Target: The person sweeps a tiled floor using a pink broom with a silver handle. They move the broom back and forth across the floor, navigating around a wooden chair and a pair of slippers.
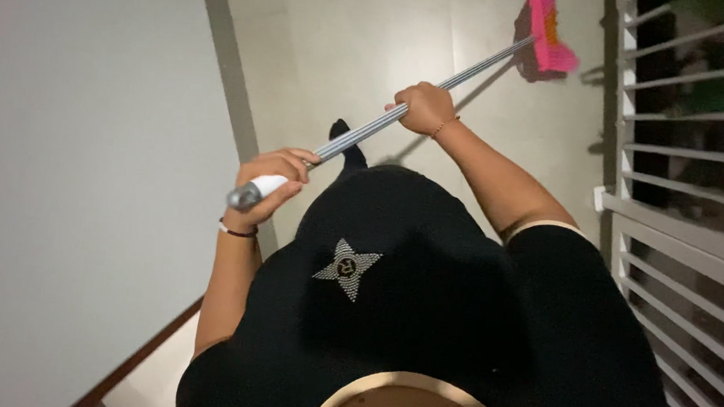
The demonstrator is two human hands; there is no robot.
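Pale floor tiles (368, 45) lie between wall (78, 114) and white railing (697, 218), broom (549, 27) ahead.

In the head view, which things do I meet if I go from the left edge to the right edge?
Wall → left hand on the handle's end → star on the black shirt → right hand on the handle → pink broom head → white railing.

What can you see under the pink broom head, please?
Under the broom head lies pale tiled floor with the head's dark shadow beside it. The floor directly beneath the bristles is covered, so any dust there cannot be seen.
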